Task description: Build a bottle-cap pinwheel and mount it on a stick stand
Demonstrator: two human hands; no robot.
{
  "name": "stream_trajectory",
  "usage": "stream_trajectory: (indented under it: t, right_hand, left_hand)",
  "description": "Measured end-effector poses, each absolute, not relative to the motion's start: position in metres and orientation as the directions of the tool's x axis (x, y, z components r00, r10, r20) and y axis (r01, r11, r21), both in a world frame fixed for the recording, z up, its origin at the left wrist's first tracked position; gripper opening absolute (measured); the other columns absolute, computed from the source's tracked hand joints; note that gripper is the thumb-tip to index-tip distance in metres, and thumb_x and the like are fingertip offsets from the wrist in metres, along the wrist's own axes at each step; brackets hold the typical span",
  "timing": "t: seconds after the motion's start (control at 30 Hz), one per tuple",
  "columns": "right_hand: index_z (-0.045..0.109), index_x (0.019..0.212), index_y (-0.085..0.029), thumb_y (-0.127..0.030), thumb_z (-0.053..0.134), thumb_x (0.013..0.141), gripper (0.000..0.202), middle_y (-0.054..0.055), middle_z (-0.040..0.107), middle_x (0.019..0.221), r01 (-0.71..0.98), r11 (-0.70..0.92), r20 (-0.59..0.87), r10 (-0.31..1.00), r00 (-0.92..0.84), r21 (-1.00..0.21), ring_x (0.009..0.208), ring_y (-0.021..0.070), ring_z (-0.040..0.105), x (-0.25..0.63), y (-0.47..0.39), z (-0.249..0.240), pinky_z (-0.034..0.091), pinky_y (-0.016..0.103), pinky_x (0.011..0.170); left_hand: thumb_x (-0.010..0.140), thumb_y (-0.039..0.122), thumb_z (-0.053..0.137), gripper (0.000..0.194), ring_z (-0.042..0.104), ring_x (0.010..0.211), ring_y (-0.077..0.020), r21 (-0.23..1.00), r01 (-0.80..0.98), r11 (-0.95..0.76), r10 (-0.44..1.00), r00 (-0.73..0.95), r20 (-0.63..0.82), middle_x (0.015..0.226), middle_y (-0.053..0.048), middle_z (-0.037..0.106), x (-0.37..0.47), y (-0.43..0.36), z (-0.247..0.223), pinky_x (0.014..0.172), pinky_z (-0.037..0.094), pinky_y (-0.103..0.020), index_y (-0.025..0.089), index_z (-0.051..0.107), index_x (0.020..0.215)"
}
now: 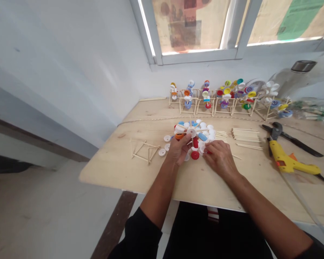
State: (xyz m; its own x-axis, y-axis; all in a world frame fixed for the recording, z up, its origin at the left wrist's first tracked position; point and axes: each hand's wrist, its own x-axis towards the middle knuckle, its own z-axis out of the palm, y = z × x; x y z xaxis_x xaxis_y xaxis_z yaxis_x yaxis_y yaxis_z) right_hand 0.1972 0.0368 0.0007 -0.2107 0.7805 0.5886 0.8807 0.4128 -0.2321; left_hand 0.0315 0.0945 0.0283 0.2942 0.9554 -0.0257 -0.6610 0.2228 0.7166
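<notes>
Wheel of sticks sits pinched in the left hand, its white middle at my thumb, just above the heaped caps. I see the right hand near it, lower, fingers curled in narrowly by the caps; from here I cannot tell what they grip.

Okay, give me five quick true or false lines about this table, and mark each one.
1. The left hand holds a wheel of sticks with a white cap at its middle. True.
2. The right hand holds the glue gun. False: the glue gun lies on the table.
3. The stick frame lies left of the pile of caps. True.
4. The glue gun is blue. False: it is mostly yellow.
5. The colorful models stand near the wall. True.
</notes>
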Motion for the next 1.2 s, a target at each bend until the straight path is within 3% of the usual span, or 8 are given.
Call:
stream_trajectory:
  t: [0.23,0.47,0.8,1.2]
  right_hand:
    - [0.057,0.084,-0.021,-0.017,0.055,0.085,0.005,0.007,0.069,0.100,0.831,0.466,0.637,0.747,-0.187,-0.302,0.101,0.0244,0.056,0.203,0.035,0.005,0.039,0.040,0.084]
    - [0.051,0.078,-0.022,-0.014,0.058,0.078,0.011,0.007,0.069,0.101,0.789,0.507,0.676,0.718,-0.164,-0.347,0.099,0.0237,0.060,0.200,0.032,0.011,0.041,0.041,0.087]
    - [0.050,0.076,-0.023,-0.013,0.056,0.076,0.012,0.007,0.068,0.098,0.752,0.502,0.686,0.722,-0.091,-0.429,0.093,0.0219,0.064,0.197,0.028,0.017,0.043,0.037,0.081]
    - [0.060,0.080,-0.022,-0.028,0.059,0.084,0.008,0.007,0.066,0.091,0.616,0.421,0.633,0.755,0.168,-0.666,0.089,0.0201,0.062,0.207,0.031,0.020,0.048,0.033,0.072]
  left_hand:
    - [0.064,0.026,0.082,0.032,0.066,0.084,-0.0165,0.605,-0.752,0.261,0.951,0.308,-0.026,0.091,-0.002,0.070,0.029,0.095,0.026,0.081,0.054,-0.035,0.018,0.066,0.091]
    - [0.065,0.026,0.081,0.033,0.066,0.087,-0.0173,0.594,-0.746,0.300,0.935,0.354,-0.028,0.093,-0.004,0.071,0.031,0.093,0.025,0.088,0.054,-0.037,0.017,0.067,0.093]
    - [0.060,0.027,0.084,0.036,0.066,0.081,-0.0154,0.633,-0.720,0.285,0.931,0.365,-0.005,0.086,-0.001,0.070,0.033,0.091,0.028,0.077,0.054,-0.030,0.018,0.066,0.091]
    - [0.055,0.026,0.086,0.034,0.065,0.076,-0.0147,0.750,-0.625,0.217,0.940,0.340,0.011,0.081,-0.002,0.069,0.037,0.089,0.029,0.074,0.052,-0.029,0.016,0.066,0.080]
